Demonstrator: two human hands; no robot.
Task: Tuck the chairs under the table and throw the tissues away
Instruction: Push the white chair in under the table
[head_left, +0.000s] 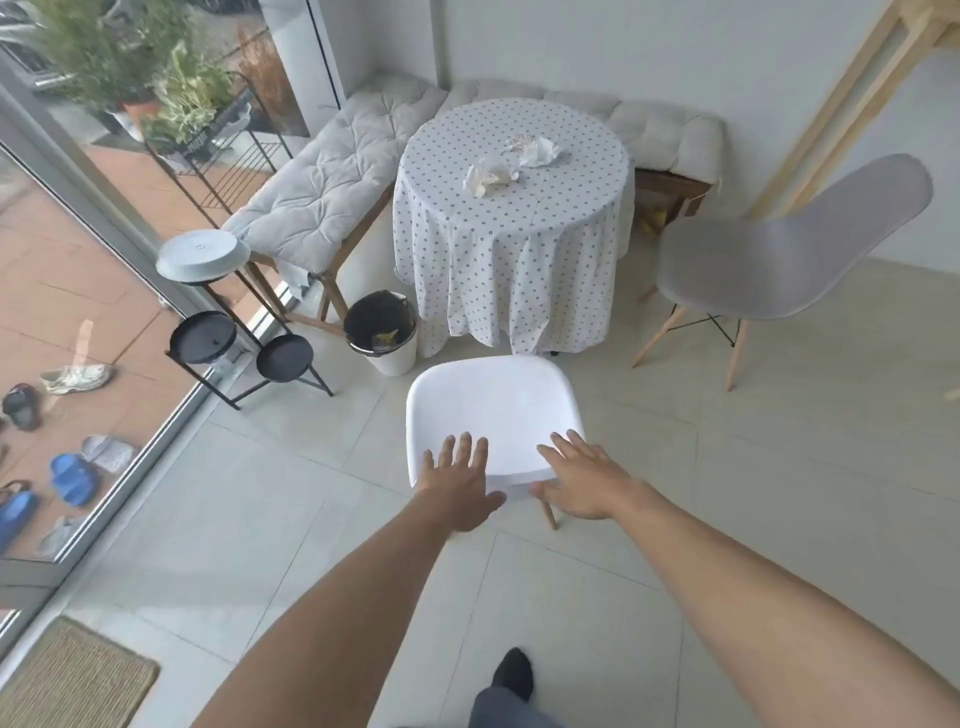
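Observation:
A white chair (493, 410) stands just in front of the round table (511, 244), which wears a dotted white cloth. My left hand (460, 483) and my right hand (579, 483) hover with fingers spread over the chair's backrest top; neither hand grips it. A grey chair (769, 260) stands to the right of the table, turned away from it. Two or three crumpled white tissues (491, 177) (537, 149) lie on the tabletop. A white bin with a black liner (383, 332) sits on the floor at the table's left.
A cushioned corner bench (332, 187) runs behind and left of the table. A black metal plant stand (234, 332) with a white dish stands by the glass door at the left. A woven doormat (67, 680) lies at the bottom left. Pale floor tiles lie around me.

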